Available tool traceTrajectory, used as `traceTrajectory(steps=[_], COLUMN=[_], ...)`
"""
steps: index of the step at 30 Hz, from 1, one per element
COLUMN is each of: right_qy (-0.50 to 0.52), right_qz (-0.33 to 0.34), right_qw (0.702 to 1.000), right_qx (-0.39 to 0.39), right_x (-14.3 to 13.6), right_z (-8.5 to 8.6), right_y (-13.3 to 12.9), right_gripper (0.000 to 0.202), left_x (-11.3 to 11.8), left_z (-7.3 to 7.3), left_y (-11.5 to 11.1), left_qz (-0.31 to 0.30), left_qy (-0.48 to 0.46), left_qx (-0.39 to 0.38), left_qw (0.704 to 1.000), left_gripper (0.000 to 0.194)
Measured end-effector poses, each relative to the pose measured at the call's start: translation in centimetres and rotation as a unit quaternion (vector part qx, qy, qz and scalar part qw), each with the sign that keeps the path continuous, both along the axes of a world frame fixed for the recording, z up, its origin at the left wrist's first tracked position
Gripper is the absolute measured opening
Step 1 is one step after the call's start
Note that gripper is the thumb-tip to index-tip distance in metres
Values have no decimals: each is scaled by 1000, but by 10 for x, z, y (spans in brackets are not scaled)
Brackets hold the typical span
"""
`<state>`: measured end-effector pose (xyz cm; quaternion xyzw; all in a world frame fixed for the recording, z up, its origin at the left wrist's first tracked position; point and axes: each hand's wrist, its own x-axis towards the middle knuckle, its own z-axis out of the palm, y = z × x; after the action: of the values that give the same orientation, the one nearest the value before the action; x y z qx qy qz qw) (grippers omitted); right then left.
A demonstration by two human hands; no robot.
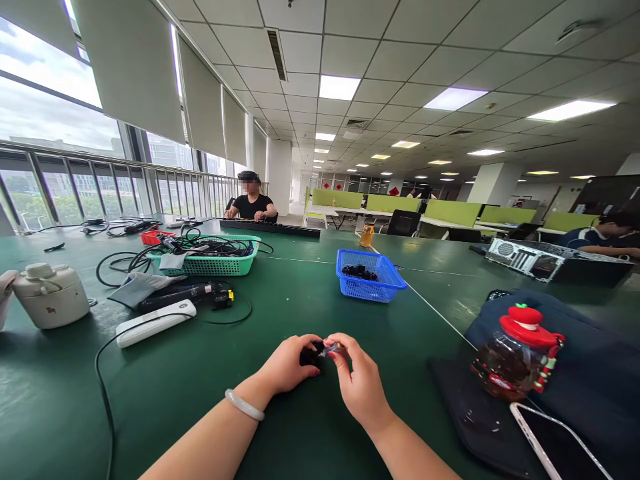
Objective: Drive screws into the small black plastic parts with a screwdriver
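Note:
My left hand (293, 363), with a pale bangle on its wrist, is closed around a small black object (311, 355) low over the green table. My right hand (356, 373) pinches a small shiny, partly clear piece (334, 348) against the black object's right side. Fingers hide much of both items, and their exact shape is too small to tell. Beyond my hands stands a blue basket (371, 289) with several black pieces (360, 272) in it.
A green basket (220, 265) of cables, a white power strip (156, 324) and a white jug (51, 300) stand left. On the right are a red-lidded jar (515, 353), a phone (563, 443) and a computer case (555, 263). A person (253, 200) sits across the table (280, 300).

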<state>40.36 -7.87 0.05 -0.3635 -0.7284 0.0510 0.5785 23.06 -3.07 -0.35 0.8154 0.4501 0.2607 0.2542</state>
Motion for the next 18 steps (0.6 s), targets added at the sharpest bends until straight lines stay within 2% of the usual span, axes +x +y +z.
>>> traceTrajectory(steps=[4,13,18], right_qy=[-12,20,30], right_qz=[2,-14,-18], right_qw=[1000,996,995], right_qx=[-29,-86,-98], right_x=[0,2,2], right_z=[2,5,5], right_y=[3,4,4], right_gripper=[21,9,11], left_x=[0,-1,0], left_z=[2,3,5], left_y=[-1,-2,-3], left_qz=[-12,-14,-5], left_qy=[12,33,29], left_qx=[6,19,20], left_qw=[1000,999,999], left_gripper=[41,39,39])
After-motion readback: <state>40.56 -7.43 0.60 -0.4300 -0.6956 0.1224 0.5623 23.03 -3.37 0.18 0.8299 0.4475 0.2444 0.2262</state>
